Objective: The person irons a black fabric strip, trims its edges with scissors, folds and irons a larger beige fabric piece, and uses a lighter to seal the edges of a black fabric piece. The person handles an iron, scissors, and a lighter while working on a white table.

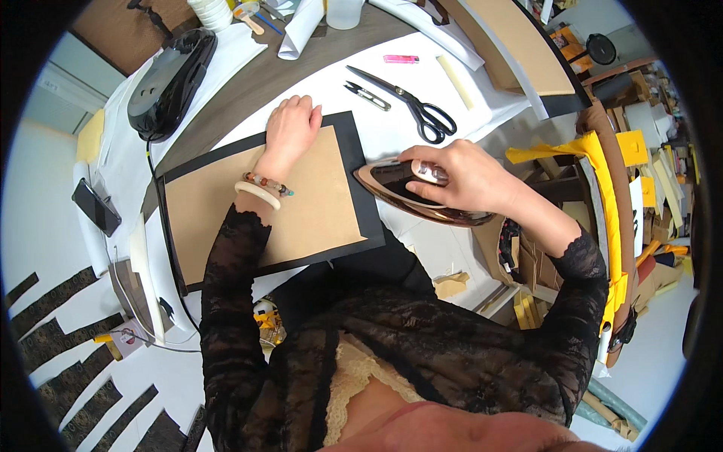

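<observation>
My left hand (290,132) lies flat, fingers together, on the far edge of a tan paper sheet (309,207) that rests on a larger black sheet (361,188). Beaded bracelets circle that wrist. My right hand (463,177) grips the handle of a brown clothes iron (392,188), which sits at the right edge of the black sheet, its tip pointing left. Both forearms wear black lace sleeves.
Large black scissors (414,105) and small thread snips (367,96) lie beyond the sheets. A black iron rest (169,79) sits at the far left, a phone (96,207) at the left edge. Yellow and brown boards (617,188) stand to the right. Black lace strips (68,346) lie lower left.
</observation>
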The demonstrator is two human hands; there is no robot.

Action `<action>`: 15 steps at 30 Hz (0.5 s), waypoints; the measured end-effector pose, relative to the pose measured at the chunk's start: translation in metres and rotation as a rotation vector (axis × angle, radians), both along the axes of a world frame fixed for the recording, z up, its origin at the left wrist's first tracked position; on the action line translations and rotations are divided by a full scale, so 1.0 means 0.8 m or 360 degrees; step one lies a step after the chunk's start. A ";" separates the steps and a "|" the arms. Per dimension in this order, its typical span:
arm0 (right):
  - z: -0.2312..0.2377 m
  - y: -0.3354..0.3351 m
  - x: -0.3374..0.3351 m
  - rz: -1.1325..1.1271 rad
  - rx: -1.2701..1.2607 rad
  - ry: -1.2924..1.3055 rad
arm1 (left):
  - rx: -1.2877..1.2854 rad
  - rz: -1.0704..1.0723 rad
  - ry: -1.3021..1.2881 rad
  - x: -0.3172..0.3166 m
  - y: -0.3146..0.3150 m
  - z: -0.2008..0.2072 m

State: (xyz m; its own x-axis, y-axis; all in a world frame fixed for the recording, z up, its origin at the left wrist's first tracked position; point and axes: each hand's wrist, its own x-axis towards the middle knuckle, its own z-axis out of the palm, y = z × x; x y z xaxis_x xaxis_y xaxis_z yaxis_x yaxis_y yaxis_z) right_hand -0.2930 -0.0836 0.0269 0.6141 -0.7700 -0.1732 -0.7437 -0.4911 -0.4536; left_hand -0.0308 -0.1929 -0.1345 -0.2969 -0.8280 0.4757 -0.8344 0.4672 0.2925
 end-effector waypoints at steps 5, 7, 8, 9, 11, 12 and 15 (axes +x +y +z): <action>-0.008 -0.018 0.028 0.0097 -0.0009 0.0220 | 0.0178 0.0004 -0.0043 -0.001 -0.002 -0.010; -0.009 -0.024 0.041 0.0110 -0.0013 0.0228 | 0.0138 -0.0025 -0.0004 0.002 -0.004 -0.011; -0.006 -0.026 0.047 0.0113 -0.0013 0.0227 | 0.0104 -0.0048 0.0042 0.004 -0.004 -0.013; -0.004 -0.027 0.050 0.0116 -0.0013 0.0227 | 0.0070 -0.0069 0.0088 0.005 -0.003 -0.015; -0.006 -0.024 0.046 0.0117 -0.0009 0.0209 | 0.0092 -0.0071 0.0094 0.006 -0.002 -0.019; -0.004 -0.023 0.041 0.0112 -0.0001 0.0216 | 0.0096 -0.0074 0.0094 0.007 -0.003 -0.019; -0.003 -0.026 0.049 0.0112 0.0003 0.0299 | 0.0024 -0.0086 0.0075 0.003 -0.003 -0.019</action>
State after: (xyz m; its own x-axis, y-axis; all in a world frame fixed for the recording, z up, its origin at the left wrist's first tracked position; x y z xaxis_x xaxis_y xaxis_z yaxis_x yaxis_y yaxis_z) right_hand -0.2537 -0.1040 0.0245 0.6232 -0.7258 -0.2910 -0.7791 -0.5442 -0.3112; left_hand -0.0285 -0.1950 -0.1498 -0.3192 -0.8183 0.4780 -0.7931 0.5068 0.3380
